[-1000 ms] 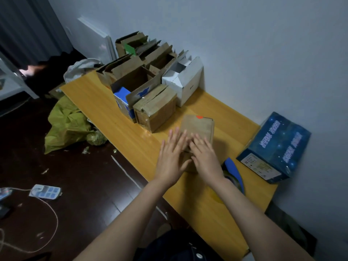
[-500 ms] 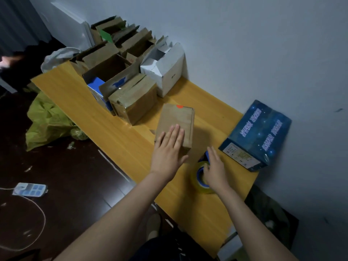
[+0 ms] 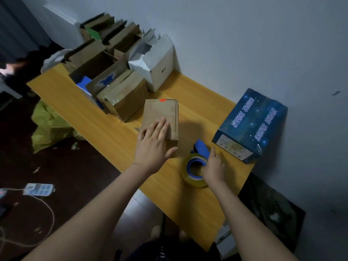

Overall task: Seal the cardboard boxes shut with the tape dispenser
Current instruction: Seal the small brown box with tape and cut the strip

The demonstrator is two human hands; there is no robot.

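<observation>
As it lies, the box (image 3: 162,112) (brown) looks closed.

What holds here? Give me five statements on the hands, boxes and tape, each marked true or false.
1. The left hand lies flat on the small box. True.
2. The right hand rests on the blue box. False: it grips the dispenser.
3. The dispenser sits on the table. True.
4. The white box is closed. False: its top flaps stand open.
5. The blue box stands by the wall. True.
</observation>
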